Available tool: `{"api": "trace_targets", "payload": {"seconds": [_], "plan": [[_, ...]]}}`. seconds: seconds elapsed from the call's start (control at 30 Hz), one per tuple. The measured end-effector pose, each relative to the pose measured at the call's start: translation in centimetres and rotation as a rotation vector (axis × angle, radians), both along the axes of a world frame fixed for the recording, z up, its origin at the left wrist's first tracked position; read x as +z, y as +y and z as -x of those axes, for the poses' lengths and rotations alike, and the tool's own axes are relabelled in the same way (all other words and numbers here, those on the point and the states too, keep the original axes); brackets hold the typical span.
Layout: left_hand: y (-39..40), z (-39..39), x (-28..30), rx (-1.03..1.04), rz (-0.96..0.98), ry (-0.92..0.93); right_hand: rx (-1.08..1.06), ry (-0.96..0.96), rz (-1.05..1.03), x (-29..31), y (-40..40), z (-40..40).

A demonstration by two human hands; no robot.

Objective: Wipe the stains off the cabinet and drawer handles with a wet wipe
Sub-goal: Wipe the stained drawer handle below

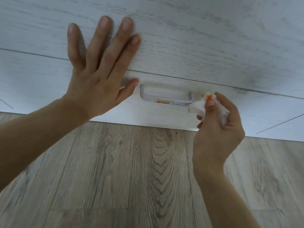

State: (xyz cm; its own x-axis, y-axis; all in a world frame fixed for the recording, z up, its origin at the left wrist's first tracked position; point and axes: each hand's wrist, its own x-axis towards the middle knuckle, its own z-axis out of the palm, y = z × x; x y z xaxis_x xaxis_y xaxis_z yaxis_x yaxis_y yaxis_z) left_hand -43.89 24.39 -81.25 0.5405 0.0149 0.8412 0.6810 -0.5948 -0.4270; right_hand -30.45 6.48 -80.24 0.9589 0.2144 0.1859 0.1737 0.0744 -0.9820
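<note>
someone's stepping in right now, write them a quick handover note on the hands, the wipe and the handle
Left hand: open, fingers spread, flat against the drawer front beside the handle.
Right hand: pinching the bunched wet wipe just right of the handle, off the surface.
Done: the wipe already carries orange smears near its tip.
Left: an orange stain remains on the handle's lower edge, near the middle. Wipe it off, using a clean part of the wipe if possible. Other handles are out of view.
</note>
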Motion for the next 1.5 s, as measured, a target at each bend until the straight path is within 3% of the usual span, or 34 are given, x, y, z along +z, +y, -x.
{"api": "trace_targets", "payload": {"seconds": [0.17,0.4,0.47,0.73,1.0,1.13,1.5], "plan": [[-0.2,0.0,0.0,-0.014,0.015,0.0,0.043,-0.057,-0.013,-0.6,1.1,0.8],[-0.1,0.0,0.1,-0.058,0.086,0.009,0.083,-0.507,0.262,-1.5,0.3,0.8],[-0.1,0.0,0.0,-0.044,0.074,0.007,0.088,-0.443,0.214,-1.4,0.0,0.4],[-0.1,0.1,0.0,-0.018,0.026,0.01,0.002,0.104,0.006,-0.2,0.7,0.0],[0.0,0.1,0.0,-0.038,0.057,0.014,0.16,-0.14,0.155,-0.5,0.1,2.2],[0.0,0.1,0.1,-0.038,0.076,0.018,0.132,-0.036,0.078,-0.4,0.0,1.5],[0.0,0.2,0.0,-0.057,0.1,0.027,0.091,0.0,0.069,0.3,0.1,1.2]]}}
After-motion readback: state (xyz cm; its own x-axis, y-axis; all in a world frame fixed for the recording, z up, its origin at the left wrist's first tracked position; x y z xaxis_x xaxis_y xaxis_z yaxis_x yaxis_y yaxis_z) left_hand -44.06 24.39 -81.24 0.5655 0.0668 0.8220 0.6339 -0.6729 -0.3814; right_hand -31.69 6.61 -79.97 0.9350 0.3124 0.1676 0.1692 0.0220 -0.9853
